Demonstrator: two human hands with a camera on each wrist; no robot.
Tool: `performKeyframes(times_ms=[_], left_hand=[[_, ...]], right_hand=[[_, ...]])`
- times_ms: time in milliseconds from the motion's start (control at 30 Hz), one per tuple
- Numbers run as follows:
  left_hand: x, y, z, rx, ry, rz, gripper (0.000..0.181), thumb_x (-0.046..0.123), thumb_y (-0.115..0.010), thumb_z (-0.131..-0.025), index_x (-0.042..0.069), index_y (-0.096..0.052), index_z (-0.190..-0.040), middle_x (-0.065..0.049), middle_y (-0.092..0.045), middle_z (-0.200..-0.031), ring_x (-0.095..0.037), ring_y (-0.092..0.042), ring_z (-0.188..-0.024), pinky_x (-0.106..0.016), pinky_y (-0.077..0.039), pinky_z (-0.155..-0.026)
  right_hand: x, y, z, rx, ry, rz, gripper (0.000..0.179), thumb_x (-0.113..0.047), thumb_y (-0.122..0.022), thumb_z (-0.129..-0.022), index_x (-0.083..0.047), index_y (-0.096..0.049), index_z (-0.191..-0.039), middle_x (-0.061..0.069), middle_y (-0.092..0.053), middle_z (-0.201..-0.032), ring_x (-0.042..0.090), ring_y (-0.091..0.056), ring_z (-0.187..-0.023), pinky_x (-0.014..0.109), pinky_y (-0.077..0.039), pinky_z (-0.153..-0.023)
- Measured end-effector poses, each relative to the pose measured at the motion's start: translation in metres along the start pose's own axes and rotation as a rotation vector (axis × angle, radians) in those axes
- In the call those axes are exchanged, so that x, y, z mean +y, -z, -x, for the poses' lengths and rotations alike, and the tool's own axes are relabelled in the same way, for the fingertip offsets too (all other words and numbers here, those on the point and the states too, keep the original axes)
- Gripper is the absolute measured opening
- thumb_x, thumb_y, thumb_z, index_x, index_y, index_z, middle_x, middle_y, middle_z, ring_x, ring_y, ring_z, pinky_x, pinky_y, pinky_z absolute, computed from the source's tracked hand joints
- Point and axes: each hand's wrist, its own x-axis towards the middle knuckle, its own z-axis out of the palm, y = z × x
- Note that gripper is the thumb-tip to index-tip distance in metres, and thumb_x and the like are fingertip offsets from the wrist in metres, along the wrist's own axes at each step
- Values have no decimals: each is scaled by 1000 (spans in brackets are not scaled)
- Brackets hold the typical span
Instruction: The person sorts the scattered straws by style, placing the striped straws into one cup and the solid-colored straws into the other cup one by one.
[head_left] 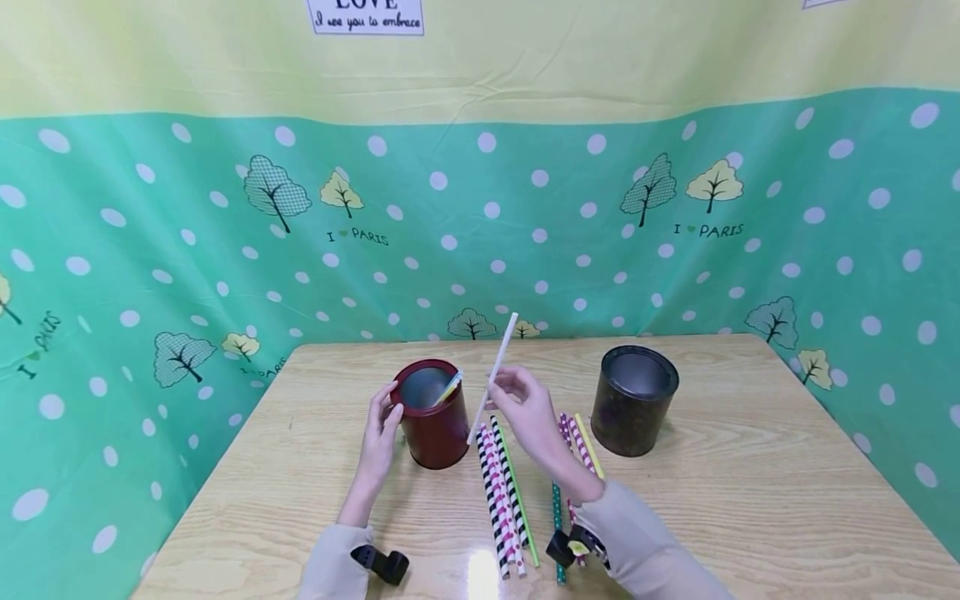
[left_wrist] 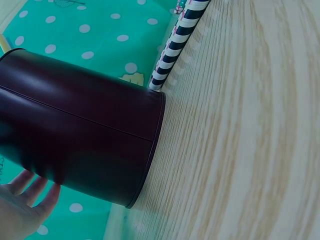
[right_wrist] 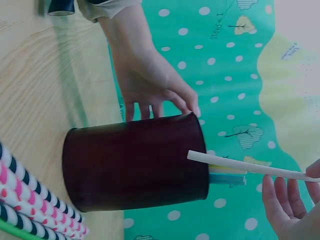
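A dark red can (head_left: 435,433) stands upright on the table, with a few straws (head_left: 450,387) leaning inside it. My left hand (head_left: 381,433) holds this can at its left side, thumb in front near the rim and fingers around the back; the left wrist view shows the fingertips (left_wrist: 47,200) against its wall. Between thumb and fingers, my right hand (head_left: 521,408) pinches a plain white straw (head_left: 495,371). The straw slants beside the can, its lower end near the can's right side. In the right wrist view that end overlaps the can's rim (right_wrist: 202,155).
Striped and dotted paper straws (head_left: 498,500) and a green straw (head_left: 521,500) lie right of the red can. More straws, including a yellow straw (head_left: 590,446), lie partly under my right forearm. A black can (head_left: 633,408) stands at the right. A patterned cloth (head_left: 480,233) hangs behind the table (head_left: 750,500).
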Motion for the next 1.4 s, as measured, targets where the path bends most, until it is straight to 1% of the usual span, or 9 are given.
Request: performKeyframes(times_ms=[100, 233, 300, 433, 500, 667, 767, 1100, 1400], left_hand=[[0, 0, 0, -2, 1, -2, 37, 0, -38, -92, -5, -31, -129, -20, -43, -116, -4, -44, -98, -11, -36, -82], [1, 0, 0, 1, 4, -3, 38, 0, -38, -92, -5, -32, -129, -21, -44, -116, -3, -44, -98, -11, -36, -81], [1, -1, 0, 1, 7, -2, 38, 0, -38, -92, -5, -32, -129, -22, -44, -117, -3, -44, -97, -11, -36, -82], [1, 0, 0, 5, 20, -3, 38, 1, -38, -92, -5, -32, -129, -22, -44, -116, -3, -43, -98, -11, -36, -82], [1, 0, 1, 6, 27, -8, 37, 2, -38, -92, -4, -32, -129, -22, -44, -116, -2, -43, -98, -11, -35, -82], [2, -1, 1, 8, 34, -5, 38, 2, -38, -92, -4, -32, -129, -21, -44, -116, -2, -43, -99, -11, -35, -82], [2, 0, 1, 8, 40, -2, 38, 1, -38, -92, -4, -32, -129, -21, -44, -117, -3, -43, -99, -11, -35, -83], [3, -1, 0, 20, 27, 1, 37, 0, -39, -92, -5, -33, -128, -10, -45, -110, -2, -44, -97, -11, -36, -82], [3, -1, 0, 5, 17, 12, 37, 0, -38, -92, -6, -32, -129, -16, -44, -112, -2, -44, -97, -11, -36, -83]], right_hand=[[-4, -3, -2, 7, 29, -30, 18, 1, -53, -84, 6, -52, -101, 21, -55, -94, 24, -57, -85, 38, -49, -77], [-11, -7, -4, 20, 72, -63, 18, 3, -54, -83, 6, -53, -101, 19, -55, -94, 30, -57, -89, 33, -50, -78], [-13, -9, -5, 29, 95, -72, 17, 3, -54, -83, 6, -53, -100, 18, -55, -94, 32, -56, -89, 34, -49, -79], [-15, -13, -6, 40, 143, -74, 17, 4, -54, -82, 7, -53, -99, 20, -55, -94, 25, -58, -87, 39, -48, -80], [-16, -15, -7, 45, 159, -75, 18, 5, -54, -82, 8, -53, -100, 20, -55, -95, 21, -58, -85, 37, -49, -79], [-16, -20, -9, 48, 182, -92, 19, 7, -54, -82, 9, -53, -100, 20, -54, -94, 30, -58, -85, 30, -50, -77], [-14, -22, -10, 43, 190, -100, 18, 6, -54, -82, 10, -53, -100, 21, -54, -95, 36, -56, -87, 29, -49, -78], [-7, -29, -11, 46, 208, -52, 16, 6, -56, -81, 8, -55, -97, 21, -57, -99, 27, -57, -89, 28, -48, -81], [-5, -32, -12, 24, 231, -22, 14, 5, -56, -81, 9, -58, -95, 20, -58, -98, 28, -57, -88, 27, -49, -79]])
